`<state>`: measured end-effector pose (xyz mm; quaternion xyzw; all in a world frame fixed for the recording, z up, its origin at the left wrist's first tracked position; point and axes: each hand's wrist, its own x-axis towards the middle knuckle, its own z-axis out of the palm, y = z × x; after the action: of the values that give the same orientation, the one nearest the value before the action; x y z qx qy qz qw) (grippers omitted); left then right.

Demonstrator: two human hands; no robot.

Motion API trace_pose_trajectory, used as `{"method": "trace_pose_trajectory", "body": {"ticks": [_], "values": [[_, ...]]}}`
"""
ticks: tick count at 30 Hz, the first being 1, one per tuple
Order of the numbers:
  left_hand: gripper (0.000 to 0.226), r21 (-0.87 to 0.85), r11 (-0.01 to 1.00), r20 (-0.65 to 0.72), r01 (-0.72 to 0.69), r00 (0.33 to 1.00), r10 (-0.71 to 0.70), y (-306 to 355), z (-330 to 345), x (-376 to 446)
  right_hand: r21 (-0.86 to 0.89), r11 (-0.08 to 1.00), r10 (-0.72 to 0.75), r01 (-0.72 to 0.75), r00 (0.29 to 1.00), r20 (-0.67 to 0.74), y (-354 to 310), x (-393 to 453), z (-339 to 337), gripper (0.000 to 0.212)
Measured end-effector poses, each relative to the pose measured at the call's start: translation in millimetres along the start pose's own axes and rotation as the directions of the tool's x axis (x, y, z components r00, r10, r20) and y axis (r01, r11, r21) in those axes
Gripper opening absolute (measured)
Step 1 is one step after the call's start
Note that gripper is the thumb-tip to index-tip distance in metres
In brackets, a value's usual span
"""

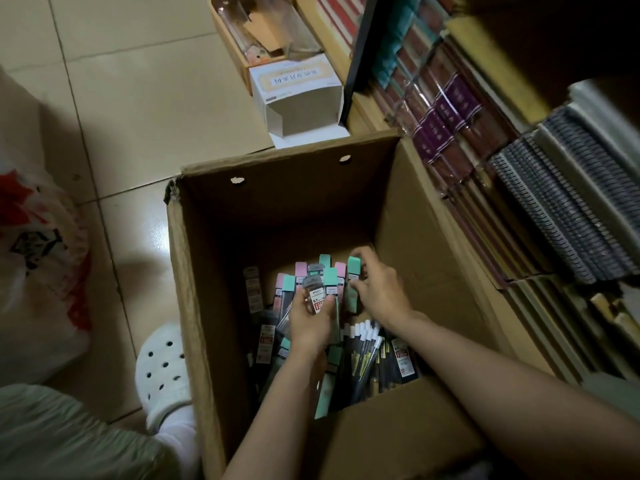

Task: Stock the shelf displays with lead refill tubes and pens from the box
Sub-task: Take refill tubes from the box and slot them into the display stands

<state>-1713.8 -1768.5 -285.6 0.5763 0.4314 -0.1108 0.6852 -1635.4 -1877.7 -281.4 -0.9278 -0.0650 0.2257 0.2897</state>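
A tall open cardboard box (194, 271) stands on the floor, its bottom covered with lead refill tubes with grey, teal and pink caps, plus a bundle of white-capped pens (363, 344). My left hand (310, 325) grips a fanned bunch of lead refill tubes (320, 284) deep inside the box. My right hand (377, 292) reaches in beside it and pinches a teal-capped tube (354, 268) at the right edge of the bunch. More tubes (265, 337) lie loose under both hands.
Shelves of notebooks and spiral pads (554, 209) rise on the right, close to the box. A white open carton (298, 98) and a brown carton (249, 39) sit on the tiled floor behind. A plastic bag (38, 258) lies left; my white clog (162, 368) is beside the box.
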Motion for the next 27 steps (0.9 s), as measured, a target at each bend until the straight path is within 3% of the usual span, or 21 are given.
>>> {"method": "trace_pose_trajectory", "body": {"ticks": [5,10,16,20,27], "values": [[0.027,0.045,0.991,0.113,-0.126,0.986,0.12,59.2,0.7,-20.8,-0.023,0.991,-0.131,0.129,0.987,-0.095,-39.9,-17.0,-66.9,0.057],[0.037,0.118,0.943,0.304,-0.312,0.915,0.265,137.6,10.7,-72.9,-0.108,0.964,-0.258,0.243,0.952,-0.166,-80.8,-63.1,-161.1,0.053],[0.04,0.131,0.915,0.496,-0.382,0.824,0.273,222.7,30.2,-139.0,0.067,0.962,-0.222,0.266,0.899,-0.378,-103.2,-132.8,-256.8,0.042],[0.037,0.108,0.857,0.584,-0.505,0.729,0.356,258.1,46.4,-175.8,0.249,0.925,-0.159,0.286,0.889,-0.428,-106.5,-169.8,-292.2,0.043],[0.036,0.042,0.828,0.651,-0.56,0.643,0.402,269.6,69.4,-205.2,0.239,0.912,-0.162,0.333,0.828,-0.537,-106.3,-205.6,-323.0,0.042]]}}
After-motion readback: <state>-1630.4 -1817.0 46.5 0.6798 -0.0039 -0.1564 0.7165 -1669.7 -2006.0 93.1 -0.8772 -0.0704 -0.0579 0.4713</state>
